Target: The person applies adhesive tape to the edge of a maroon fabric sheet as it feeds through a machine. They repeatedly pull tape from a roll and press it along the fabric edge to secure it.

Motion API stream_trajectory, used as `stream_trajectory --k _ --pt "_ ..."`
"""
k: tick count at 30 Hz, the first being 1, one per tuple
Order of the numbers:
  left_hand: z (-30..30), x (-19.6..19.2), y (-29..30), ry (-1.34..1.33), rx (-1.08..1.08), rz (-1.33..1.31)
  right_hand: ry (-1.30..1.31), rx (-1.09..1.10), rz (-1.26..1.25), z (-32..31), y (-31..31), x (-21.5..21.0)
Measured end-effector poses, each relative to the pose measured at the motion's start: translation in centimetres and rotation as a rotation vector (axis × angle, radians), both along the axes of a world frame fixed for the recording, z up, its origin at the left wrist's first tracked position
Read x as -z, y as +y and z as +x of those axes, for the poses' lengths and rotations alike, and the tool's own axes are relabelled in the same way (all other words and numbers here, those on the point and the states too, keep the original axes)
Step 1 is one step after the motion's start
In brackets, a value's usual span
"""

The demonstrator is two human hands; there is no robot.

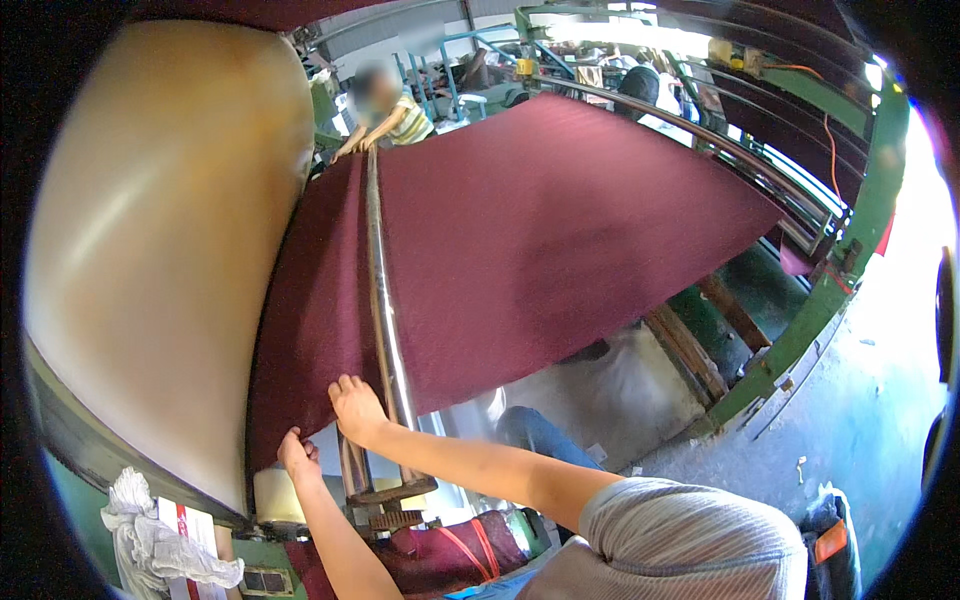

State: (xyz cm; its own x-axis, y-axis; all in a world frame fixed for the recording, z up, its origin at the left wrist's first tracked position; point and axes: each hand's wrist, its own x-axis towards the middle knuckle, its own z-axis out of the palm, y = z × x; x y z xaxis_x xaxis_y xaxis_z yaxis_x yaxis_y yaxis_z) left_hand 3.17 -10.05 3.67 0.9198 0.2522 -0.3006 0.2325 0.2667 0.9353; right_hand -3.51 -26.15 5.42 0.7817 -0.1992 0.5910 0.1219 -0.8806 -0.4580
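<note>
A wide dark red carpet sheet [560,230] hangs over a long shiny metal bar [380,280] and runs down beside a big tan roller [160,240]. My left hand [298,458] pinches the sheet's lower edge close to the roller. My right hand [356,408] presses on the red sheet right next to the metal bar, fingers bent over the cloth. At the bar's far end another person [392,118] in a striped shirt has both hands on the same sheet.
A green machine frame [800,320] with wooden beams runs along the right, above a grey concrete floor [860,420]. White crumpled rags [150,545] lie at the lower left. A gear and bar mount [392,500] sit below my hands.
</note>
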Motion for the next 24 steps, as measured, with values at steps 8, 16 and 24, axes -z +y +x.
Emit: stream_trajectory --k 8,16,24 --pt "0.2 0.7 -0.5 -0.02 0.114 -0.063 -0.088 -0.41 -0.104 0.1 1.3 0.6" --pt "0.8 1.2 0.6 -0.068 0.226 -0.008 -0.032 -0.246 -0.07 -0.2 0.8 -0.3" --pt "2.4 2.4 2.8 0.051 -0.004 -0.058 0.063 -0.187 -0.171 -0.2 0.7 -0.1"
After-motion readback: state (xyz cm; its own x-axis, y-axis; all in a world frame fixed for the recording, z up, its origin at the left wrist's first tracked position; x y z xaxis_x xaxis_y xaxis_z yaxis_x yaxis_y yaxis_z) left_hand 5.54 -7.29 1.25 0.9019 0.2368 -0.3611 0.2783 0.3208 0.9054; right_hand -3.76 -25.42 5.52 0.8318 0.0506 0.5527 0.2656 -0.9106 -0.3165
